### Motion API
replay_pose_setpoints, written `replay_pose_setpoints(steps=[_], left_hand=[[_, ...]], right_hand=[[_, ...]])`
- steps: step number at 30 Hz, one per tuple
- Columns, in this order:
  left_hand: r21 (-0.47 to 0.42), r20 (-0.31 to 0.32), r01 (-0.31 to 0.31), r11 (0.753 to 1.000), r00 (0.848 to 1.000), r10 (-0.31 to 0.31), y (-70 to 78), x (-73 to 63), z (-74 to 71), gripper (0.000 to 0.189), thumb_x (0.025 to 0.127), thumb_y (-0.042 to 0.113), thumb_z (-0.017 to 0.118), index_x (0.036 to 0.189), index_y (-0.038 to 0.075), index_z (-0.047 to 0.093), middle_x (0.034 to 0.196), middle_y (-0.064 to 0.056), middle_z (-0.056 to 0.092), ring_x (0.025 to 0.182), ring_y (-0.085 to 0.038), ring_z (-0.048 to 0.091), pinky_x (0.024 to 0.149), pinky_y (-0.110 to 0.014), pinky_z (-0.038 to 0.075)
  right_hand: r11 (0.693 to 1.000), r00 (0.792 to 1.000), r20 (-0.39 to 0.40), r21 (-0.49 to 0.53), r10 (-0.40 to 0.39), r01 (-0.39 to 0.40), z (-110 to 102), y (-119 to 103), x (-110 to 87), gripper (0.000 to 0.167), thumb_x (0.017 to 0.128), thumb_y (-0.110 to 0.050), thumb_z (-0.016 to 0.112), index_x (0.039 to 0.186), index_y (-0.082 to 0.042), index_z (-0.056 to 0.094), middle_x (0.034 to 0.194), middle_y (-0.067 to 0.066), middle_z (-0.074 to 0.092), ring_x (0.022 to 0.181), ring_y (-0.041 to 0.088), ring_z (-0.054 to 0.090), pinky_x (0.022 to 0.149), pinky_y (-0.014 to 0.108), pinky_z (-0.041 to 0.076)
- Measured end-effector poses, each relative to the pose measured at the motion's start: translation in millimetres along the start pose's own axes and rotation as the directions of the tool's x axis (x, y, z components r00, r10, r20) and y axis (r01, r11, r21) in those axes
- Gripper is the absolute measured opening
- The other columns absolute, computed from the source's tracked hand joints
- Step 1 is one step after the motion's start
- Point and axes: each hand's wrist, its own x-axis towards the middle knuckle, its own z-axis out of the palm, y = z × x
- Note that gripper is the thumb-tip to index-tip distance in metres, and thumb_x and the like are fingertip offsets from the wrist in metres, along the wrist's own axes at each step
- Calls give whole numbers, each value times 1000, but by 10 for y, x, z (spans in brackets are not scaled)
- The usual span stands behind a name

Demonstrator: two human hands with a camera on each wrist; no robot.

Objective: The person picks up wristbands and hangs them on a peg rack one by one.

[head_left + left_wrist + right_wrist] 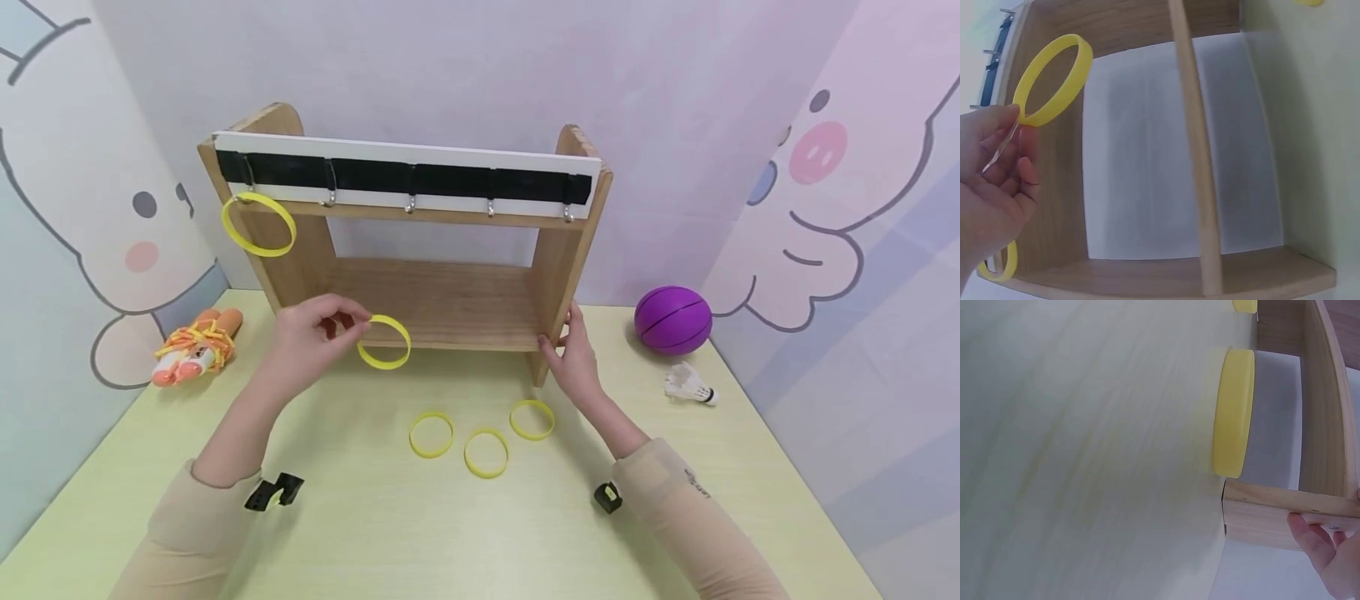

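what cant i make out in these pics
Head view: the pinched part of the thin round yellow ring, hidden by the left hand.
Head view: the dark lettering on the beige fabric right sleeve, too small to read.
Right wrist view: the rest of the right hand, cut off by the right edge.
Left wrist view: the rest of another yellow ring, cut off by the top edge.

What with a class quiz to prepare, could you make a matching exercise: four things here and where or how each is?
1. Left hand
2. Right hand
3. Purple ball
4. Leftmost yellow ring

A. behind the shuttlecock
B. hanging from a hook
C. pinching another yellow ring
D. touching the side of the wooden shelf

Pairs: 1-C; 2-D; 3-A; 4-B
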Motion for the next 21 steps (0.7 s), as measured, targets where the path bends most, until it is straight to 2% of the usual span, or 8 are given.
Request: replay_pose_setpoints(steps=[6, 13, 17, 21], left_hand=[[-40, -124, 26, 999, 992, -31, 141, 94, -125, 9, 80, 4, 73, 89, 6, 71, 78, -1, 64, 65, -6, 49, 58, -11, 40], [-135, -223, 106, 985, 966, -134, 257, 252, -306, 14, 82, 9, 73, 94, 3, 70, 80, 11, 63, 69, -8, 54, 60, -12, 43], [-184, -286, 157, 970, 936, -206, 307, 343, -387, 19, 82, 11, 73, 96, -1, 69, 80, 14, 63, 71, -9, 55, 61, -13, 44], [-252, -371, 167, 953, 893, -254, 313, 440, -443, 18, 83, 10, 72, 98, 0, 70, 83, 11, 63, 72, -9, 55, 61, -15, 43]], right_hand=[[1000, 1000, 7, 0, -5, 5, 2, 0, 0, 71, 89, -10, 61, 147, -16, 19, 125, 18, 50, 80, 30, 63, 59, 41, 53], [1000, 1000, 0, 1, 0, 0, 9, 11, -8, 71, 90, -11, 61, 147, -18, 19, 124, 17, 50, 79, 30, 63, 58, 40, 53], [1000, 1000, -6, -7, -3, 3, 14, 15, -12, 72, 90, -11, 61, 147, -18, 19, 123, 17, 50, 79, 29, 63, 57, 38, 53], [1000, 1000, -1, 2, -8, 8, 8, 15, -15, 72, 90, -11, 61, 147, -17, 19, 124, 17, 49, 80, 30, 62, 59, 40, 53]])
